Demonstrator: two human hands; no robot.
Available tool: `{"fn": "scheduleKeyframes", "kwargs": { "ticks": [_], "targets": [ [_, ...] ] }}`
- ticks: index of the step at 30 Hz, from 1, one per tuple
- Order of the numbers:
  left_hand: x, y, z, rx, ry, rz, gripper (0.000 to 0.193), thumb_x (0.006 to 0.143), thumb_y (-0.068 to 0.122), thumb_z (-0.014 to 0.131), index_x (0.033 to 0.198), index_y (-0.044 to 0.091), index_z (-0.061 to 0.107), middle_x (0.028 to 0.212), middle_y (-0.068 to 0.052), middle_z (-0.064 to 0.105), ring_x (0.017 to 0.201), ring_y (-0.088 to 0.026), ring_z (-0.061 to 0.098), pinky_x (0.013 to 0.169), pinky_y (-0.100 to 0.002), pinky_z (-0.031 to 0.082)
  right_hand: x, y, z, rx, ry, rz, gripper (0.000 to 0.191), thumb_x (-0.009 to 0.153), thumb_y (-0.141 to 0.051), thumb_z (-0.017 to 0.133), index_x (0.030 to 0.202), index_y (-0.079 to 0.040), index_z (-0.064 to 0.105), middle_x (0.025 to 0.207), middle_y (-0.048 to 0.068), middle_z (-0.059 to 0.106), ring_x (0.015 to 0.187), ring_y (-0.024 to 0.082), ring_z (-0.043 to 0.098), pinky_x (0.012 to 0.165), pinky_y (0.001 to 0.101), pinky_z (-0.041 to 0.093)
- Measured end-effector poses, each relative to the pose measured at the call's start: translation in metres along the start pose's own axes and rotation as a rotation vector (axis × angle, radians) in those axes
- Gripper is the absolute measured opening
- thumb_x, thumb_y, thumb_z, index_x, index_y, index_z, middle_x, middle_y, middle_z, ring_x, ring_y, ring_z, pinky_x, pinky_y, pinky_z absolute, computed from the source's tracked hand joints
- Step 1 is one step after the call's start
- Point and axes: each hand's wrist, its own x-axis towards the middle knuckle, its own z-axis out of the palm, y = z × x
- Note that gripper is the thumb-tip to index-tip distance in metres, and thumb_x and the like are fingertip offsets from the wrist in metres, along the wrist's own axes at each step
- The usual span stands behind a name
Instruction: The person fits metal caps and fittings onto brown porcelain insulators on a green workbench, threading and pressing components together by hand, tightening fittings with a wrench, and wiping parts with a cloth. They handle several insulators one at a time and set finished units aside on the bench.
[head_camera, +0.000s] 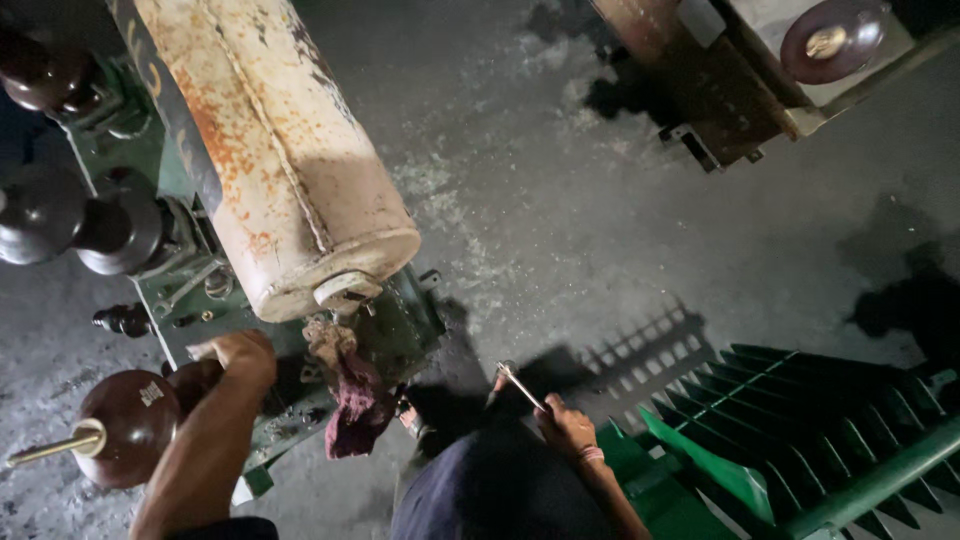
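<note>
1. Left hand (235, 352) at 8 o'clock in view, fingers curled shut over the top of a brown porcelain bushing (130, 420) that carries a brass stud (50, 447) pointing toward 9 o'clock.
2. Right hand (567, 425) at 6 o'clock, closed around a slim metal wrench (520, 386); the tool's free end angles up toward 11 o'clock, off any surface. Thin band on that wrist.
3. Green transformer lid (400, 330) sits between the hands, slightly toward 9 o'clock. More dark bushings (45, 215) along its edge at 9–10 o'clock.
4. Rusty cream conservator tank (280, 170) lies over the lid, running from 11 o'clock down to centre, end cap facing the hands.
5. Dirty reddish rag (350, 395) hangs off the lid just under the tank end, just right of the left hand.
6. Green finned radiator (800, 420) at 4 o'clock, just beside the right forearm.
7. Second rusty unit (720, 90) with a brown bushing at 1 o'clock, well apart.
8. Grey concrete floor (560, 220), dusty.
</note>
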Motion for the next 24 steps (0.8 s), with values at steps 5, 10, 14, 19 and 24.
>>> {"fn": "scheduleKeyframes", "kwargs": {
  "ticks": [5,10,14,19,24],
  "targets": [
    [-0.006,-0.009,-0.004,0.091,-0.007,0.001,0.049,0.094,0.030,0.060,0.137,0.007,0.065,0.146,-0.020,0.056,0.128,-0.056,0.053,0.093,-0.089,0.020,-0.002,-0.002,-0.003,0.000,0.047,-0.078,0.036,0.092,-0.047,0.059,0.112,-0.018,0.054,0.082,0.016,0.074,0.080,0.044,0.070,0.070,0.0595,0.052],
    [-0.013,-0.012,-0.008,0.289,0.014,0.252,0.044,0.101,0.030,0.059,0.143,0.016,0.066,0.146,-0.008,0.066,0.134,-0.042,0.062,0.107,-0.091,0.025,0.001,-0.009,0.000,-0.033,-0.025,-0.010,0.034,0.092,-0.047,0.062,0.111,-0.019,0.057,0.082,0.016,0.073,0.081,0.045,0.069,0.072,0.0583,0.052],
    [-0.004,-0.013,0.003,-0.068,-0.123,0.009,0.050,0.092,0.027,0.068,0.138,0.010,0.065,0.148,-0.015,0.057,0.135,-0.050,0.050,0.094,-0.087,0.028,0.003,-0.013,0.005,-0.026,-0.010,-0.095,0.034,0.091,-0.047,0.061,0.108,-0.018,0.056,0.079,0.015,0.073,0.080,0.041,0.071,0.069,0.0559,0.053],
    [0.003,-0.008,0.024,0.107,0.142,0.157,0.042,0.098,0.027,0.062,0.133,0.008,0.075,0.134,-0.025,0.073,0.126,-0.061,0.061,0.086,-0.084,0.041,0.004,-0.014,0.003,0.006,-0.006,-0.145,0.033,0.092,-0.046,0.062,0.105,-0.017,0.056,0.082,0.016,0.072,0.079,0.042,0.070,0.066,0.0566,0.052],
    [0.006,-0.005,0.022,0.081,0.102,0.057,0.049,0.090,0.029,0.067,0.133,0.006,0.069,0.137,-0.027,0.062,0.122,-0.061,0.054,0.079,-0.085,0.041,0.004,-0.012,-0.002,-0.042,0.004,-0.146,0.031,0.093,-0.045,0.062,0.104,-0.017,0.056,0.083,0.015,0.073,0.080,0.043,0.070,0.067,0.0569,0.052]
  ]
}}
